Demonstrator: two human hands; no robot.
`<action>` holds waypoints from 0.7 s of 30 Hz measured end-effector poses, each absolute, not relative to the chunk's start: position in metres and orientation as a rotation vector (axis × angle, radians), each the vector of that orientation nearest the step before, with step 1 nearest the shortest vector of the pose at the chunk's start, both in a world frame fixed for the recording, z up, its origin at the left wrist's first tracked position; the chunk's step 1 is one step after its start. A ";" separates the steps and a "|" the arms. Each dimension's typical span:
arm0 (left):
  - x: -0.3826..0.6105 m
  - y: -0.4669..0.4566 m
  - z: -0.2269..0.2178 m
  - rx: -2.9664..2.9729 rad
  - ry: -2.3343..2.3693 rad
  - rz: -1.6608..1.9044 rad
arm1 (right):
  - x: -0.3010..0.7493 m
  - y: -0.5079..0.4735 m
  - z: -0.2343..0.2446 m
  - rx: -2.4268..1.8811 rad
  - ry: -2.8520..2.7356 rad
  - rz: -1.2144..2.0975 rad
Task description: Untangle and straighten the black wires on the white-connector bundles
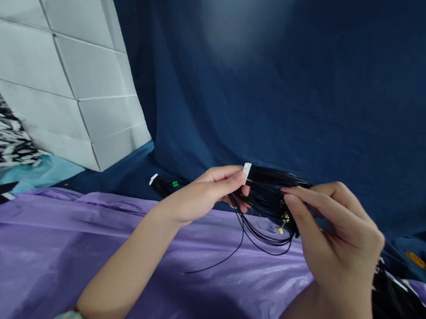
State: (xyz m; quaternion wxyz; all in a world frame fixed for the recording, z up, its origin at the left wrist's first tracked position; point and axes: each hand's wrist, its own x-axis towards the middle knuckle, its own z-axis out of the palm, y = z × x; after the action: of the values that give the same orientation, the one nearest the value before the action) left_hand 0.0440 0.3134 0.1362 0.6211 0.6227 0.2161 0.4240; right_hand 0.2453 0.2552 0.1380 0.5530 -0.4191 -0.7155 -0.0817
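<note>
A bundle of thin black wires (271, 186) ends in a small white connector (246, 172). My left hand (209, 192) pinches the bundle right at that connector. My right hand (337, 228) is closed on the other end of the bundle, fingers pressed together around the wires. Loose black strands (254, 237) loop down from the bundle toward the purple plastic sheet (74, 246) below. Both hands hold the bundle in the air, above the sheet.
A second black wire bundle with a white end and a green tag (165, 183) lies behind my left hand. White cartons (67, 63) are stacked at the upper left. Dark blue cloth (281, 85) hangs behind. More black wires (396, 300) lie at the lower right.
</note>
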 end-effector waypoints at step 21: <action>0.047 0.315 0.134 1.401 0.505 0.971 | 0.243 0.263 0.135 -1.025 -1.704 -0.241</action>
State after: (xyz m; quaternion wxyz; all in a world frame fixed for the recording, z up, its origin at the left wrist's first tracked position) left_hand 0.0469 0.3151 0.1340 0.6303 0.6118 0.2205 0.4240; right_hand 0.2434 0.2625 0.1346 0.5390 -0.4311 -0.7165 -0.1012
